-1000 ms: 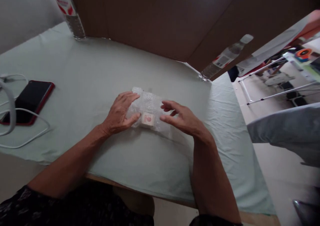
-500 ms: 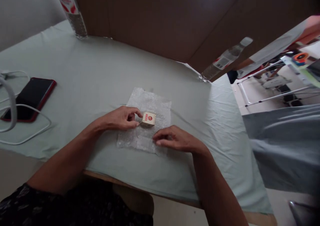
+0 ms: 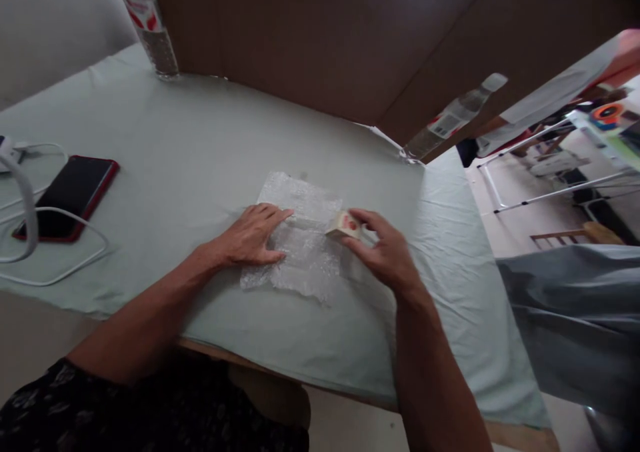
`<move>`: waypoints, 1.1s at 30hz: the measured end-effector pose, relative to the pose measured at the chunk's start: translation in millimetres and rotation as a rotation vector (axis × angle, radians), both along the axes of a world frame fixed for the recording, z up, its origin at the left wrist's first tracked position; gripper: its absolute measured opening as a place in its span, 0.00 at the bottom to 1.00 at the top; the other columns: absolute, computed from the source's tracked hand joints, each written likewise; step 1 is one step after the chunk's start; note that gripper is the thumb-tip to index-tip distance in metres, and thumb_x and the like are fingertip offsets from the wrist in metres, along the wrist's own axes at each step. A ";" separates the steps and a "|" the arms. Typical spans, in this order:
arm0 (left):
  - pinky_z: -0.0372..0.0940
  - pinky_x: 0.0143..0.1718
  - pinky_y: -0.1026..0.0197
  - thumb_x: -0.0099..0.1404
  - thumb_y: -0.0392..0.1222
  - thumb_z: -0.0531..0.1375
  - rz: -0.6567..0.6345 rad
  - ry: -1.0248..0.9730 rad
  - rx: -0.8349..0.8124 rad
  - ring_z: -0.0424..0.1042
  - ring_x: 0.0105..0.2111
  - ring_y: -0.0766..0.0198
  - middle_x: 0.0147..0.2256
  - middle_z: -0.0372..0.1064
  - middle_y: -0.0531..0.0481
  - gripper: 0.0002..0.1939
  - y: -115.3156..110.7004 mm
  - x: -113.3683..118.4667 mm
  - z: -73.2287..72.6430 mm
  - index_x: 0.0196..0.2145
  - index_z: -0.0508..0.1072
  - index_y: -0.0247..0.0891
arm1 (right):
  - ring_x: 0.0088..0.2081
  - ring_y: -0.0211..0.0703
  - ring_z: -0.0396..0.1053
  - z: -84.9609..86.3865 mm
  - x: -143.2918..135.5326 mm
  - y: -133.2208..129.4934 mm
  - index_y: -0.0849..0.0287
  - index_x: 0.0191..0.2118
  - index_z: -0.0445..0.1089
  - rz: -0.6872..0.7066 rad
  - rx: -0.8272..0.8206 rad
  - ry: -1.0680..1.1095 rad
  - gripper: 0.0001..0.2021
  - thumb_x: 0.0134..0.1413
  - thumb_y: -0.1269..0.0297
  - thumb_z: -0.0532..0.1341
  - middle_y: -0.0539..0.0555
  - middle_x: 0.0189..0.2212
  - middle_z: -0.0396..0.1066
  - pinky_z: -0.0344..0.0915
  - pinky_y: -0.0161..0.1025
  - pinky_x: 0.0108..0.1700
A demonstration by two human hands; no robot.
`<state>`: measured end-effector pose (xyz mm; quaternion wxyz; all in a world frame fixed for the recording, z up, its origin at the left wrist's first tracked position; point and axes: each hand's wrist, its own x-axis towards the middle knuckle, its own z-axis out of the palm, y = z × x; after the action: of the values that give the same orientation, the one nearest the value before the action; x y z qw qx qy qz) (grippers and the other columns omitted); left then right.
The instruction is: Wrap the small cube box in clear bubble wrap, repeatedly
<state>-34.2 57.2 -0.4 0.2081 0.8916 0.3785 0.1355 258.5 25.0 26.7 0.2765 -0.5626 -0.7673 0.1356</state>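
Note:
A sheet of clear bubble wrap [image 3: 305, 265] lies flat on the pale green tablecloth [image 3: 200, 139]. My left hand [image 3: 255, 235] rests on its left part, palm down, with thumb and fingers spread. Between the thumb and fingers of my right hand [image 3: 383, 249] is a small cream cardboard box [image 3: 343, 225] with a red print on its face. The box is at the right edge of the wrap, slightly tilted; whether it touches the wrap I cannot tell.
A phone [image 3: 70, 195] in a red case lies at the left, with a white cable [image 3: 75, 222] looping past it. A brown cardboard panel [image 3: 310, 45] stands at the back, between a left water bottle [image 3: 150, 32] and a right water bottle [image 3: 457, 115].
The small box has gone from the middle of the bubble wrap to its right edge, now in my right hand. My left hand has left the box and spread out on the wrap.

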 end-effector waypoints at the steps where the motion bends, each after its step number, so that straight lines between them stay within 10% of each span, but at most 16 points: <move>1: 0.55 0.62 0.44 0.60 0.50 0.63 0.011 0.005 0.004 0.61 0.60 0.45 0.58 0.65 0.38 0.39 0.0 0.1 0.0 0.65 0.57 0.37 | 0.51 0.55 0.73 0.7 18.3 -1.3 0.58 0.55 0.70 -0.087 0.005 -0.005 0.23 0.54 0.56 0.65 0.61 0.52 0.75 0.69 0.54 0.54; 7: 0.54 0.62 0.46 0.60 0.49 0.62 0.035 0.022 0.034 0.60 0.61 0.45 0.59 0.64 0.39 0.37 -2.2 0.9 -2.2 0.64 0.59 0.37 | 0.51 0.61 0.73 -14.4 90.8 -15.3 0.58 0.54 0.71 -0.335 -0.070 -0.159 0.27 0.52 0.47 0.63 0.64 0.50 0.75 0.68 0.62 0.53; 12: 0.54 0.63 0.44 0.60 0.53 0.63 0.046 0.020 0.068 0.60 0.62 0.44 0.61 0.63 0.38 0.38 -3.9 2.3 -5.1 0.64 0.59 0.37 | 0.62 0.59 0.64 -4.2 33.9 -28.2 0.57 0.58 0.67 -0.256 0.268 -0.161 0.25 0.59 0.51 0.61 0.65 0.60 0.67 0.58 0.63 0.64; 18: 0.49 0.66 0.43 0.59 0.61 0.63 0.044 0.067 0.057 0.55 0.66 0.42 0.66 0.56 0.34 0.46 -1.9 1.0 -8.7 0.67 0.57 0.34 | 0.68 0.61 0.57 -22.9 -49.3 -11.8 0.61 0.67 0.58 0.190 -0.059 -0.265 0.40 0.55 0.44 0.64 0.68 0.68 0.56 0.58 0.59 0.66; 33: 0.41 0.70 0.45 0.55 0.70 0.63 -0.009 0.178 -0.016 0.43 0.71 0.42 0.71 0.45 0.35 0.57 0.3 -7.2 -7.5 0.71 0.49 0.35 | 0.69 0.65 0.53 -40.7 13.4 -4.2 0.61 0.69 0.57 0.189 -0.206 -0.292 0.47 0.50 0.36 0.65 0.68 0.69 0.55 0.53 0.63 0.69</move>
<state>-41.4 57.6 -7.9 0.1814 0.9001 0.3928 0.0520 271.8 20.7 -14.0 0.0895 -0.5268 -0.8308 0.1557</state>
